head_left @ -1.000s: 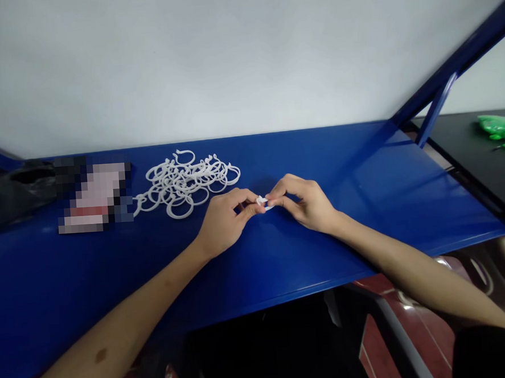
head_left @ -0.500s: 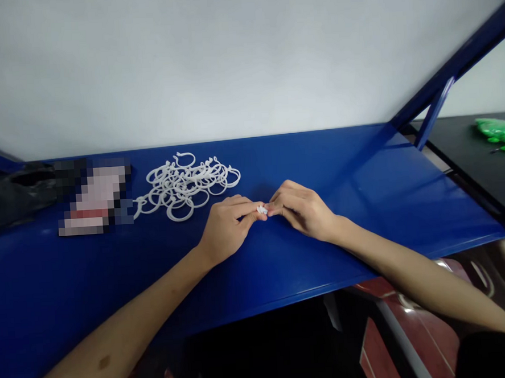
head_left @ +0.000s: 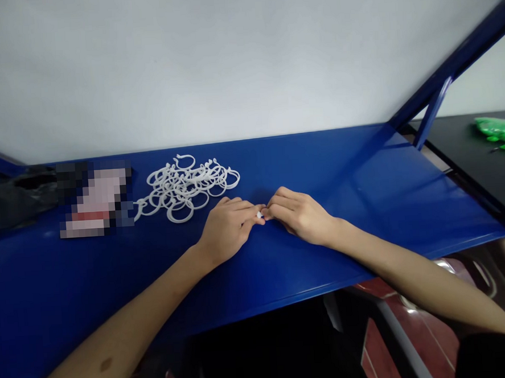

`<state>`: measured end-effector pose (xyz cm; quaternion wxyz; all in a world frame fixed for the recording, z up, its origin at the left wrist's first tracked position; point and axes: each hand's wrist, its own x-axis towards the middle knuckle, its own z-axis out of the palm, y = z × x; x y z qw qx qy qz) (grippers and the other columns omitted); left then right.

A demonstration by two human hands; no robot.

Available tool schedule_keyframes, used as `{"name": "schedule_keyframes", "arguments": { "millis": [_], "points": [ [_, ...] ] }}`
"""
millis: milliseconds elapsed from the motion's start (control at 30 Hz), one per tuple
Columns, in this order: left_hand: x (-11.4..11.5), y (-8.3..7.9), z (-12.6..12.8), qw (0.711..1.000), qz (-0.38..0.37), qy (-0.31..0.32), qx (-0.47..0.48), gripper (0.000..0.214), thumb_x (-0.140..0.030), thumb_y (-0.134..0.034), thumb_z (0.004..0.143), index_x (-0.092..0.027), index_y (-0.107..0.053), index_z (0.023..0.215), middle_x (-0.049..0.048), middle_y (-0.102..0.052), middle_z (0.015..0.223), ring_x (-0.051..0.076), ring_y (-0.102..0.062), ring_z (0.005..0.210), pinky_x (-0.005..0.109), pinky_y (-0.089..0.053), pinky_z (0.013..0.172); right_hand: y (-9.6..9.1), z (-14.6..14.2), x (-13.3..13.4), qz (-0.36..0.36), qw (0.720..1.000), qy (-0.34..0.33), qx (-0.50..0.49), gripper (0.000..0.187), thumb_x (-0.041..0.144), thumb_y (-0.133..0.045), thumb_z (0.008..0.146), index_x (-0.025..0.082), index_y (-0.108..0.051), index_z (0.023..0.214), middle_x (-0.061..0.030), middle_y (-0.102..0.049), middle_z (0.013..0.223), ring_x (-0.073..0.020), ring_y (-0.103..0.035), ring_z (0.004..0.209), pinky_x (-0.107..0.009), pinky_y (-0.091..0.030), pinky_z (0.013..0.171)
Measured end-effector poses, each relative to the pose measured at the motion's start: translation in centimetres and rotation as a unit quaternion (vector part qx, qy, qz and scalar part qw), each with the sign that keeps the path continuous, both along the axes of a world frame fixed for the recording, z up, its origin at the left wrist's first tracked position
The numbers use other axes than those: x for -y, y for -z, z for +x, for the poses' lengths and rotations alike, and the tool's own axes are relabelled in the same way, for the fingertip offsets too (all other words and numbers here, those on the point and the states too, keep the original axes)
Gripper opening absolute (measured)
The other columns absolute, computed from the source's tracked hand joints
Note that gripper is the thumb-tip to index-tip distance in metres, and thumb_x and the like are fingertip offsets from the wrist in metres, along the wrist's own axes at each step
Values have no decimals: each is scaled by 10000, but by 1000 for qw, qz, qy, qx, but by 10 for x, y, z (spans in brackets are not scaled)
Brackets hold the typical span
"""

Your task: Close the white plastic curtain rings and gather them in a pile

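Note:
My left hand (head_left: pixel 228 229) pinches a small white plastic piece (head_left: pixel 259 215) between thumb and fingertips, just above the blue tabletop. Only a bit of the piece shows; the fingers hide the rest. My right hand (head_left: pixel 300 215) meets it from the other side, its thumb and fingers closed at the same piece. Behind and left of my left hand lies a tangled pile of white plastic curtain rings (head_left: pixel 188 184), each a loop with a small eyelet or clasp.
A blurred-out phone-like object (head_left: pixel 97 201) lies left of the rings, beside a crumpled black bag (head_left: pixel 19 194). The blue table (head_left: pixel 325 264) meets a pale wall at the back. A blue brace (head_left: pixel 434 112) rises at the right, with a green package (head_left: pixel 499 131) on a dark surface beyond.
Less of the white piece shows between my fingertips. My right hand has shifted slightly left and its fingers have curled further down. The pile of rings is unchanged.

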<state>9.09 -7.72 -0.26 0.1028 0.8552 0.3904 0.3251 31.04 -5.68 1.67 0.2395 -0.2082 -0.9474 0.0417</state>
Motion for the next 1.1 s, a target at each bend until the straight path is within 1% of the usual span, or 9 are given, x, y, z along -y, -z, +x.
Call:
{"name": "schedule_keyframes", "arguments": {
  "millis": [200, 300, 400, 600, 700, 800, 900, 967, 1100],
  "points": [
    [0, 0, 3, 999, -23, -8, 26, 263, -209, -538, 985, -248, -748, 831, -11, -773, 911, 146, -668, 794, 323, -495, 757, 3, 0, -2, -2, 1000, 8, -21, 310, 153, -336, 1059, 151, -635, 978, -112, -677, 905, -213, -541, 840, -344, -507, 724],
    [1, -4, 6, 998, -19, -29, 50, 177, -304, -589, 974, -234, -739, 1039, 28, -763, 964, 171, -688, 862, 338, -539, 817, 1, -2, -3, -2, 999, 22, -43, 269, 205, -379, 1066, 161, -637, 999, -108, -691, 936, -214, -568, 864, -359, -519, 758],
    [-3, -11, 1, 997, 32, -74, 6, 309, -390, -618, 955, -220, -676, 1207, 71, -735, 1060, 229, -667, 995, 409, -526, 928, -2, -3, -7, -1, 997, 53, -57, 232, 262, -439, 1061, 170, -645, 1008, -98, -702, 949, -213, -585, 869, -369, -523, 790],
    [-25, -8, -33, 953, 88, -232, -176, 296, -453, -644, 899, -164, -704, 920, 149, -654, 972, 374, -576, 1037, 525, -480, 872, 1, 27, -37, -12, 969, 240, -50, 200, 287, -524, 1027, 183, -694, 1030, -97, -690, 964, -226, -596, 874, -368, -517, 757],
    [-31, -2, -42, 948, 96, -223, -207, 201, -340, -588, 923, -187, -677, 826, 131, -642, 915, 352, -558, 1003, 501, -461, 851, 8, 51, -54, -17, 949, 314, 8, 166, 295, -594, 987, 196, -724, 1012, -94, -693, 921, -242, -585, 860, -369, -502, 718],
    [-28, -5, -37, 951, 130, -220, -174, 175, -290, -554, 929, -211, -629, 792, 100, -633, 849, 312, -554, 942, 456, -439, 827, 10, 63, -62, -5, 937, 349, 5, 189, 334, -615, 972, 196, -732, 1025, -105, -697, 912, -256, -578, 874, -378, -499, 713],
    [-19, -13, -25, 953, 160, -227, -121, 149, -249, -538, 930, -223, -575, 787, 56, -605, 760, 260, -555, 838, 410, -417, 779, 6, 57, -58, -4, 940, 341, -32, 228, 355, -595, 984, 178, -728, 1037, -112, -707, 918, -260, -591, 885, -401, -508, 749],
    [-14, -16, -18, 957, 173, -207, -102, 145, -226, -530, 936, -223, -559, 794, 32, -598, 730, 231, -550, 780, 393, -407, 754, 2, 43, -49, -33, 953, 295, -66, 244, 362, -579, 997, 169, -720, 1041, -105, -721, 941, -250, -613, 890, -407, -514, 790],
    [-7, -15, -9, 975, 170, -81, -116, 130, -234, -564, 951, -219, -608, 830, 25, -652, 799, 211, -567, 808, 375, -418, 778, -5, 11, -23, -193, 959, 147, -149, 270, 389, -567, 1008, 174, -677, 1130, -56, -738, 941, -182, -664, 827, -334, -534, 775]
  ]
}}
